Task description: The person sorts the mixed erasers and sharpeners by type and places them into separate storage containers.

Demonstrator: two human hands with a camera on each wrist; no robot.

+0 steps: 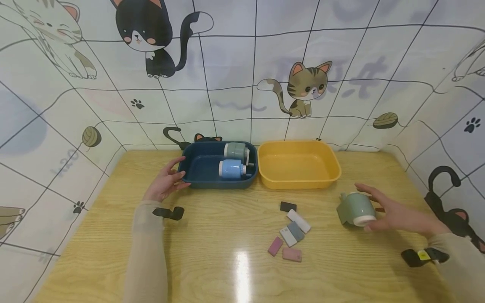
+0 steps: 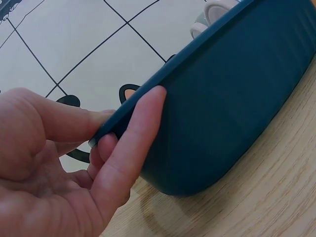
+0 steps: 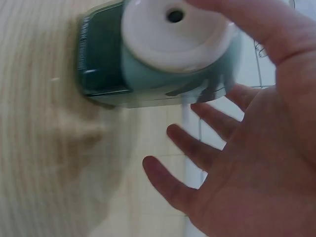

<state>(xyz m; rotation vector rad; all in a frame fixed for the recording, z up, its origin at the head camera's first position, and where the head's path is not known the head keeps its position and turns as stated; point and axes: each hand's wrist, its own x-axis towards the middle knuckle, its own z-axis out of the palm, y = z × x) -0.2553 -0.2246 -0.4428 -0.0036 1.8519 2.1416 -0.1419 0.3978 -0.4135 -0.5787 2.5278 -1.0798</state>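
Right hand [image 1: 394, 214] spread beside the sage-green plastic pump dispenser [image 1: 355, 209]: likely light, rigid, smooth; best grasped round its body; left hand [image 1: 165, 182] pinches the navy plastic tray's [image 1: 197, 179] rim

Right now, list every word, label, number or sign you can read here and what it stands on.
No text here reads clearly.
Backdrop cloth: faint grey mirrored characters show through, unreadable.
Yellow tag on the right wrist strap: too small to read.
Green sharpener, blue tray, erasers: no print visible.

We see a wooden table [image 1: 212, 269] carrying a dark blue tray [image 1: 197, 179], a yellow tray [image 1: 299, 183], a green cylinder [image 1: 356, 209] and several small flat blocks [image 1: 291, 233].
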